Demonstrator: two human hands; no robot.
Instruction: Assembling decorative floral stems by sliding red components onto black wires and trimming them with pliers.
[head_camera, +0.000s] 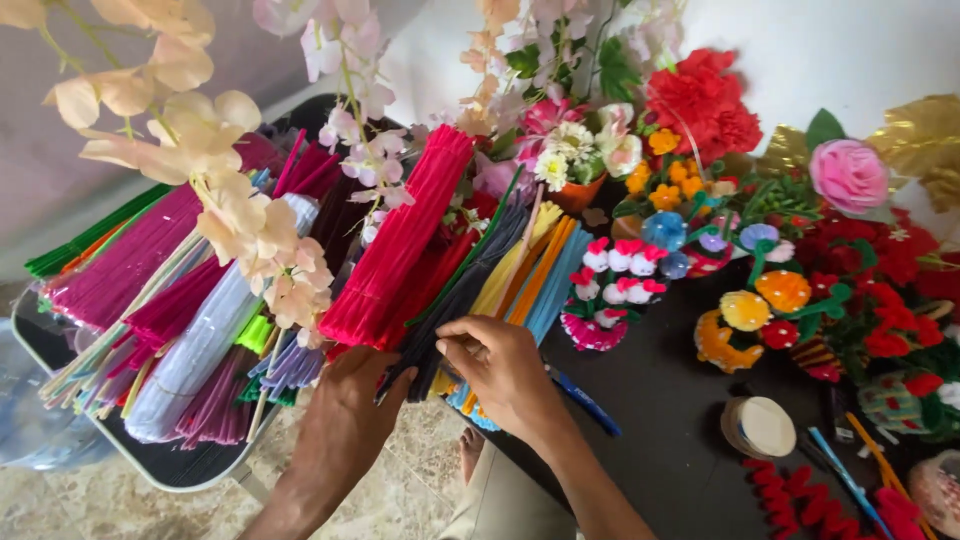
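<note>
1. Left hand (350, 400): palm under the near ends of the dark grey pipe-cleaner bundle (455, 295), fingers curled up and grasping it from below.
2. Right hand (500, 365): fingertips pinched on stem ends at the same bundle's near tip, beside the yellow and orange pipe cleaners (530, 265). Whether one stem or several are caught cannot be told.
3. Location: the dark bundle lies slantwise at the table's near edge, between the red pipe-cleaner bundle (400, 240) and the yellow-orange ones, touching both.
4. Recommendation: keep the lower hand steady as support; draw stems out along their length, so neighbouring bundles are not dragged.
5. Edges: bundle ends overhang the black table (660, 400) rim; the tiled floor (420, 470) lies below.
6. Open room: bare tabletop right of the hands, bounded by a blue pen (585, 400), a tape roll (758, 427) and pipe-cleaner flower pots (610, 290). Artificial blossoms (230, 200) hang over the left.
</note>
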